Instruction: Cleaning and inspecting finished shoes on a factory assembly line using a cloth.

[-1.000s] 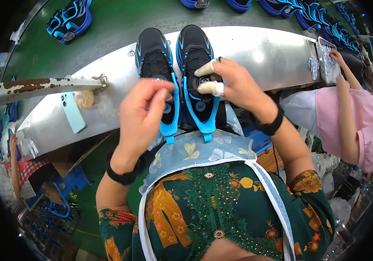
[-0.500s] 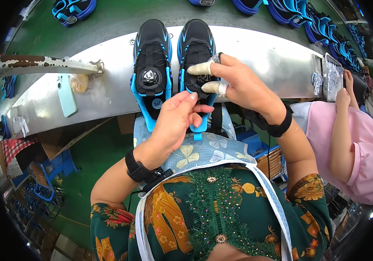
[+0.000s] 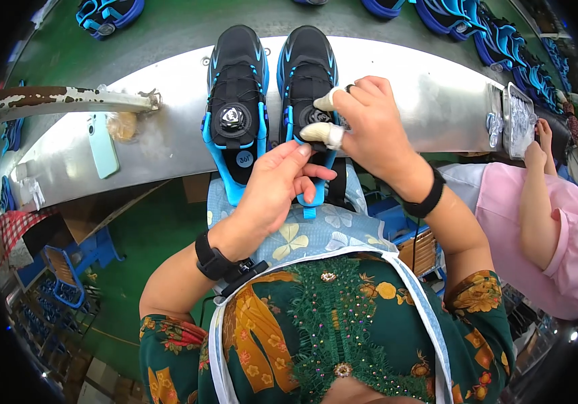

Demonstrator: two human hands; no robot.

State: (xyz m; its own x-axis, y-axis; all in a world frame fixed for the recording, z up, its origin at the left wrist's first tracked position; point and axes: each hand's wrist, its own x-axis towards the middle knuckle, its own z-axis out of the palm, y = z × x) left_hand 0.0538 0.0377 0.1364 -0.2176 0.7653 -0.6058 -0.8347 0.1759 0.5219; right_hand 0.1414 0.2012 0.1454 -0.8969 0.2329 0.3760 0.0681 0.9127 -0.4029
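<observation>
Two black sneakers with bright blue edging stand side by side, toes away from me: the left shoe (image 3: 236, 74) and the right shoe (image 3: 306, 57). A round lacing dial (image 3: 233, 118) sits on the left shoe's tongue, and a round sticker shows inside its heel. My left hand (image 3: 277, 180) pinches the top of the right shoe's tongue, its other fingers curled over the collar. Cream finger cots cover the thumb and index finger of my right hand (image 3: 363, 124). Those fingertips close around the right shoe's dial (image 3: 310, 118), which they partly hide.
A pale green phone (image 3: 104, 149) lies on the metal bench edge (image 3: 167, 145) at left, under a rusty bar (image 3: 66, 99). More shoes (image 3: 450, 17) stand on the green surface beyond. At right are a metal tray (image 3: 518, 121) and a co-worker in pink (image 3: 531, 236).
My right hand has turned at the wrist, knuckles rising and fingers drawing closer around the dial. My left hand keeps its pinch. The right shoe has shifted very slightly.
</observation>
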